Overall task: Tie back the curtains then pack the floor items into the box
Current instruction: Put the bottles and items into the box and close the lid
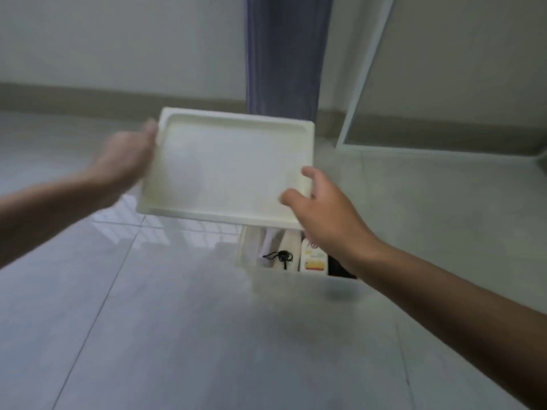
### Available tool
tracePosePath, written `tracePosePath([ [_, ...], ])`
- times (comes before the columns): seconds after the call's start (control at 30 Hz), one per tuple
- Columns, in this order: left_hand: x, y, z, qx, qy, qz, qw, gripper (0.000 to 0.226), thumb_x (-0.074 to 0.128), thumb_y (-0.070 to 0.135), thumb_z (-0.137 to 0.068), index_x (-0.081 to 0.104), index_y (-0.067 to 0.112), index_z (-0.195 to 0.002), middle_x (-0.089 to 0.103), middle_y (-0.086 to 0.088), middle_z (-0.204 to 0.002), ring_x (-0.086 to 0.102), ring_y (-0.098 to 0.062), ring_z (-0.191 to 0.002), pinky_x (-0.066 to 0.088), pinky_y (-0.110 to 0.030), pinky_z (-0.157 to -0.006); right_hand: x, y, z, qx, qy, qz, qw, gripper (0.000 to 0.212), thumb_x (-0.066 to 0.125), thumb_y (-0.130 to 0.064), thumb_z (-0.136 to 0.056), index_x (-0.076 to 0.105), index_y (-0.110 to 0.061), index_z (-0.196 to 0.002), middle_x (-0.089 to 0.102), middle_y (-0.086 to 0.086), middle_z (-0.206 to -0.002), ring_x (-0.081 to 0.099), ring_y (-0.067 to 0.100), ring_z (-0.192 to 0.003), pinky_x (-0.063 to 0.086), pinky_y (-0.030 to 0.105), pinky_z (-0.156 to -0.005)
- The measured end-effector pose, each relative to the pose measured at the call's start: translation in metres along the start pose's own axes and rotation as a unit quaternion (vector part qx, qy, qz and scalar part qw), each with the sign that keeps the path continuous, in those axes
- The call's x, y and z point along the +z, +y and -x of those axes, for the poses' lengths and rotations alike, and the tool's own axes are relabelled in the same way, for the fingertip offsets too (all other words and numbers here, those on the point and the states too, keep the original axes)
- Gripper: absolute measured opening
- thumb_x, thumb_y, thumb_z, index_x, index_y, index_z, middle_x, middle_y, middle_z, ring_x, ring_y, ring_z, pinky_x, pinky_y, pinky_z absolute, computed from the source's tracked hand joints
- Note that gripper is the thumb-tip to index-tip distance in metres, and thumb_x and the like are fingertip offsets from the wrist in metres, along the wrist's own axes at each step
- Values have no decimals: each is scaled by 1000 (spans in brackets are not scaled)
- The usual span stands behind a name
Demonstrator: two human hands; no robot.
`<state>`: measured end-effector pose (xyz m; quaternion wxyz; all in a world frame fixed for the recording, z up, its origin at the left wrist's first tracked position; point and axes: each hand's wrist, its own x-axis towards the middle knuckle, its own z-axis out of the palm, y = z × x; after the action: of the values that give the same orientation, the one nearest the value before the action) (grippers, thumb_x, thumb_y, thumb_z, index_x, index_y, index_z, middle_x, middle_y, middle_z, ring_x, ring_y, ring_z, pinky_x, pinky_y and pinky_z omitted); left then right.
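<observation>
While the white lid (228,170) is tilted in the air above the box (284,279), we grip it at two opposite ends. Our left hand (127,158) is clamped on the lid's left edge, its fingers hidden behind the rim and blurred. Our right hand (322,208) takes the lid's near right corner, thumb curled on the upper face and a finger over the right edge; how tightly it closes we cannot tell. The box stands on the pale tiled floor (148,335) directly below the lid, its far part hidden by the lid and its near wall translucent. Inside the box, below the lid's near edge, we see a coiled black cord (281,257), a white bottle with a yellow and red label (313,258) just right of the cord, and something dark at the right end behind our right wrist. Beyond the lid a blue-grey curtain (284,54) hangs bunched against the wall.
</observation>
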<state>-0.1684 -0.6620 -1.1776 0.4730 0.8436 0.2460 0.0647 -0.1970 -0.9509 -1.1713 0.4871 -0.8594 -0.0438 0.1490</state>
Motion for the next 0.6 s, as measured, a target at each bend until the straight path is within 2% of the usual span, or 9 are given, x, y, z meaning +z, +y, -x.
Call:
tracePosePath([
  [0.07, 38, 12, 11, 44, -45, -92, 994, 30, 51, 24, -92, 58, 1, -75, 52, -13, -71, 49, -22, -68, 36, -27, -60, -31, 18, 5, 28, 30, 5, 999, 66, 55, -45, -85, 30, -30, -145, 49, -4, -136, 51, 12, -109, 45, 37, -93],
  [0.13, 73, 20, 25, 51, -85, -150, 984, 16, 48, 7, -85, 55, 3, -72, 50, -11, -66, 46, -22, -62, 31, -24, -51, -54, 35, 11, 62, 57, 19, 996, 60, 55, -40, -90, 32, -28, -144, 46, -2, -140, 46, 12, -112, 38, 32, -89],
  [0.27, 114, 25, 49, 67, -132, -188, 971, 13, 45, 4, -87, 57, 1, -82, 56, -11, -81, 50, -24, -69, 33, -26, -51, -78, 64, 22, 129, 77, 39, 988, 59, 56, -40, -89, 34, -29, -142, 46, 4, -142, 47, 22, -125, 37, 34, -91],
  [0.43, 129, 13, 60, 88, -155, -266, 947, 11, 49, 6, -90, 58, 1, -88, 57, -14, -94, 51, -27, -79, 38, -28, -59, -83, 86, 30, 163, 66, 60, 983, 65, 57, -45, -86, 30, -30, -144, 50, 4, -140, 50, 22, -124, 40, 37, -99],
  [0.53, 133, 10, 63, 123, -162, -320, 925, 10, 53, 4, -89, 59, -1, -95, 56, -17, -102, 49, -29, -82, 37, -29, -63, -81, 92, 34, 170, 61, 75, 981, 69, 56, -46, -87, 27, -28, -147, 48, 4, -141, 49, 22, -125, 36, 31, -93],
  [0.6, 136, 10, 66, 145, -170, -342, 913, 1, 54, 2, -87, 53, 2, -88, 49, -15, -97, 46, -27, -79, 33, -26, -55, -80, 96, 37, 169, 55, 91, 980, 70, 56, -45, -88, 24, -26, -148, 47, 4, -142, 48, 22, -125, 34, 28, -88],
])
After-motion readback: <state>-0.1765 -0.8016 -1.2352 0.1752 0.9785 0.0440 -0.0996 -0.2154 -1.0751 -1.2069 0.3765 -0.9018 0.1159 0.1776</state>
